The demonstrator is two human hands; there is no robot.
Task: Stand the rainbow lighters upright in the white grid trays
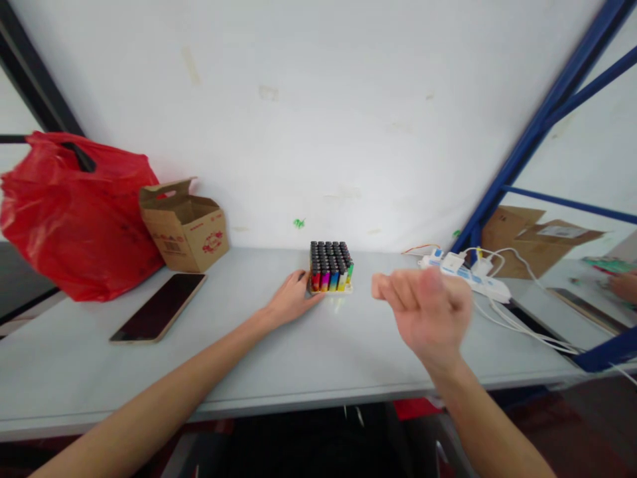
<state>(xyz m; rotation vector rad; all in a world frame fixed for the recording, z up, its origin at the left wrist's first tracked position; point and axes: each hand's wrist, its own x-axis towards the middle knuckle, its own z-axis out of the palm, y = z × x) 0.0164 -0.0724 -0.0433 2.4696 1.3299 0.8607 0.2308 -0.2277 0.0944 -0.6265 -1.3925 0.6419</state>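
Observation:
A block of lighters with black tops and bright multicoloured bodies stands upright in rows in a clear tray on the table. At the tray's left side is my left hand, its thumb along the front corner and its fingers around the left edge. A small dark piece shows by those fingertips, too small to name. My right hand is raised above the table to the right of the lighters, slightly blurred. Its fingers are curled in, with the thumb over them; whatever they may hold is hidden.
Left of the lighters lie a phone, an open cardboard box and a red plastic bag. On the right, a white power strip with cables sits by a blue metal frame. Another person's hand appears far right.

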